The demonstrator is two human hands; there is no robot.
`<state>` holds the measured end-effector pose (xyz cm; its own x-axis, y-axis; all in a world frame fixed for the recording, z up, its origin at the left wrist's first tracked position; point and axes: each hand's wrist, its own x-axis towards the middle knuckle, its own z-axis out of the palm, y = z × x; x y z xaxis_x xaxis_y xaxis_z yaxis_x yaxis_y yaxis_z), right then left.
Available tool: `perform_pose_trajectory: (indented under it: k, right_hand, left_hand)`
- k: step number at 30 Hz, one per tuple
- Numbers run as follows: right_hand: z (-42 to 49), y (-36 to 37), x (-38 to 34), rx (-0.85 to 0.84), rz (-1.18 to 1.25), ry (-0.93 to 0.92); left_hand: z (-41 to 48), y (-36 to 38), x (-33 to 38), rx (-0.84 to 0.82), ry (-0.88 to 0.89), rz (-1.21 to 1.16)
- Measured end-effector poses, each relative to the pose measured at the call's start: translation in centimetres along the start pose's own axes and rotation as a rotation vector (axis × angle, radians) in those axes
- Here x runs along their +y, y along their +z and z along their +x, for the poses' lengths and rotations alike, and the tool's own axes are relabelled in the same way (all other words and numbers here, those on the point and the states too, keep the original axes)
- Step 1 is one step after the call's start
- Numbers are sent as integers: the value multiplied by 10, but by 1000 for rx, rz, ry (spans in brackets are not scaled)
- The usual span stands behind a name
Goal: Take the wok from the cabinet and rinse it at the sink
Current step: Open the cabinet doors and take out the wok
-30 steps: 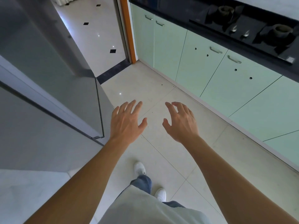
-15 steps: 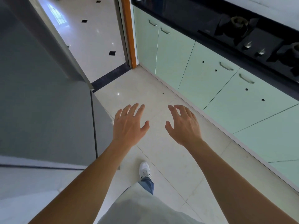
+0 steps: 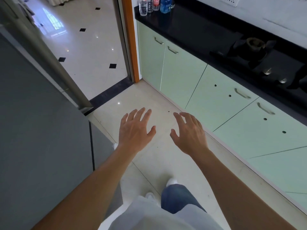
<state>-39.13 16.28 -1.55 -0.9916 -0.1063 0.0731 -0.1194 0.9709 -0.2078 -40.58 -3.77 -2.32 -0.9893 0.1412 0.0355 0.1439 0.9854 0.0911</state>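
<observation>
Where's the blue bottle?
In the head view the blue bottle stands at the top middle, on the far end of the black counter, right of the clear bottles beside the orange door frame.

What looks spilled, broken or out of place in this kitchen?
Nothing much. The green cabinet doors are shut, the bottles stand upright, and only a small dark speck marks the floor.

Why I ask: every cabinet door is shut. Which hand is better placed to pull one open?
Right, probably. The right hand, open, hovers nearest the green cabinet doors and their handles; the left hand, also open, is farther off, by the grey panel.
</observation>
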Motion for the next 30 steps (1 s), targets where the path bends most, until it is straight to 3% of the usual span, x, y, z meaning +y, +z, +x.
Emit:
perform_pose_trajectory:
  k: [9, 21, 30]
  right_hand:
    - [121, 11, 6, -17, 11, -22]
    - [347, 13, 42, -48, 58, -92]
    - [445, 26, 57, -95, 92, -77]
  left_hand:
    - [115, 5, -24, 8, -34, -7]
    - [324, -9, -34, 69, -111, -6]
    - [422, -6, -46, 28, -109, -23]
